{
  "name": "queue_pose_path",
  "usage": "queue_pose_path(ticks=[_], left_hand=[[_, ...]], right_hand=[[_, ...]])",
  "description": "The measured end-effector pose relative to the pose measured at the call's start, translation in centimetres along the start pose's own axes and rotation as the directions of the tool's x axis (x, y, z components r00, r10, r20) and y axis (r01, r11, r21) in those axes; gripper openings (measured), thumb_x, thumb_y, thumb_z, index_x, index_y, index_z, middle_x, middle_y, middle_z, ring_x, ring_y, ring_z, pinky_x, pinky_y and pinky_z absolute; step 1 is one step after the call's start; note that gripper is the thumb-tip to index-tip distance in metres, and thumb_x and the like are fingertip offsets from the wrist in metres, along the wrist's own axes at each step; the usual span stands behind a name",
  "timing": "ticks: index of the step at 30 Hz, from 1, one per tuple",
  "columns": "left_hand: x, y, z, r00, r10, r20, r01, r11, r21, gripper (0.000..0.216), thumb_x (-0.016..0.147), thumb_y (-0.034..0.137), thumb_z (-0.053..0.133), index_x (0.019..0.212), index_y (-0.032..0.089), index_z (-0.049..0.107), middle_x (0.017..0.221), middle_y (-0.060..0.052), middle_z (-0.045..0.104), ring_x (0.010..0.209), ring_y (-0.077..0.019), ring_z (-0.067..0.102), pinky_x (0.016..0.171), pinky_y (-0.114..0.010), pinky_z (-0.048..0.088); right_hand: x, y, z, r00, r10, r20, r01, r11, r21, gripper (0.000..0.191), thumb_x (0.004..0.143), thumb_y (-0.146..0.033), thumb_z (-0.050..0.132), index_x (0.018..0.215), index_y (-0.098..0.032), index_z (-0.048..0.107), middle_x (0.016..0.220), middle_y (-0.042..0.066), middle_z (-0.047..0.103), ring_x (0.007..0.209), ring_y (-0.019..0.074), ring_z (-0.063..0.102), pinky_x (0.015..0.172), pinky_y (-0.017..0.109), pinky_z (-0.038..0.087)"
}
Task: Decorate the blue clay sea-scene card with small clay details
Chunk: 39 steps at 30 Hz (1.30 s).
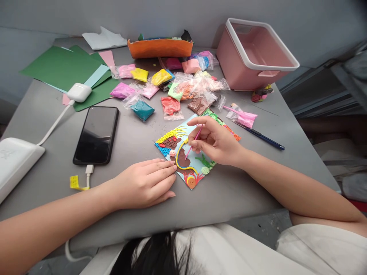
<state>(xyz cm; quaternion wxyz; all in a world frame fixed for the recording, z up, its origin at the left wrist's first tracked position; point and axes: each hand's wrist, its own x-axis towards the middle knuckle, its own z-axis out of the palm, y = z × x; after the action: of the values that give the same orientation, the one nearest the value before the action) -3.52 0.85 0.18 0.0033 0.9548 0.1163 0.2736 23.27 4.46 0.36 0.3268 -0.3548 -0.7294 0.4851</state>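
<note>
A small light-blue card (189, 131) decorated with coloured clay lies on the table in front of me. It bears yellow, blue and red dotted patches, green and red fronds, and a brown clay shape (182, 157) edged by a yellow and blue strip. My right hand (213, 142) pinches a thin pink clay tool (197, 136) between thumb and fingers, its tip at the brown shape. My left hand (147, 181) lies flat with fingers stretched out, fingertips at the card's left edge.
Several bags of coloured clay, among them a teal one (142, 110), lie beyond the card. A pink basket (235, 65) and an orange container (160, 49) stand behind. A phone (96, 135), green paper (57, 68), a power bank (17, 164) and a pen (263, 139) lie around.
</note>
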Motion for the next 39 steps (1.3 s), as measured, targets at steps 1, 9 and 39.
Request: queue_pose_path(ticks=[1, 9, 39], left_hand=[[0.0, 0.0, 0.0, 1.000, 0.000, 0.003, 0.000, 1.000, 0.000, 0.024, 0.102, 0.031, 0.059, 0.102, 0.010, 0.072, 0.108, -0.011, 0.083, 0.099, -0.0246, 0.082, 0.090, -0.037, 0.069], [0.0, 0.0, -0.1, 1.000, 0.003, 0.008, -0.003, 1.000, 0.005, 0.025, 0.103, 0.030, 0.058, 0.102, 0.010, 0.072, 0.108, -0.011, 0.083, 0.098, -0.0253, 0.082, 0.087, -0.038, 0.070], [-0.1, 0.1, -0.1, 0.998, 0.030, -0.060, -0.027, 0.998, 0.051, 0.018, 0.101, 0.024, 0.061, 0.096, 0.012, 0.072, 0.099, -0.009, 0.084, 0.091, -0.0246, 0.083, 0.081, -0.038, 0.071]], right_hand=[[0.0, 0.0, 0.0, 1.000, 0.000, 0.009, 0.000, 1.000, 0.008, 0.037, 0.096, -0.011, 0.056, 0.128, -0.022, 0.042, 0.086, -0.002, 0.061, 0.068, 0.0072, 0.063, 0.061, 0.019, 0.057], [-0.1, 0.1, -0.2, 0.999, -0.018, 0.035, 0.017, 1.000, 0.014, 0.038, 0.095, -0.011, 0.056, 0.129, -0.022, 0.043, 0.087, -0.002, 0.061, 0.068, 0.0072, 0.063, 0.062, 0.020, 0.057], [-1.8, -2.5, 0.6, 0.805, -0.452, 0.385, 0.554, 0.342, -0.759, 0.021, 0.094, -0.016, 0.049, 0.107, -0.013, 0.066, 0.088, 0.004, 0.078, 0.066, 0.0164, 0.058, 0.059, 0.031, 0.040]])
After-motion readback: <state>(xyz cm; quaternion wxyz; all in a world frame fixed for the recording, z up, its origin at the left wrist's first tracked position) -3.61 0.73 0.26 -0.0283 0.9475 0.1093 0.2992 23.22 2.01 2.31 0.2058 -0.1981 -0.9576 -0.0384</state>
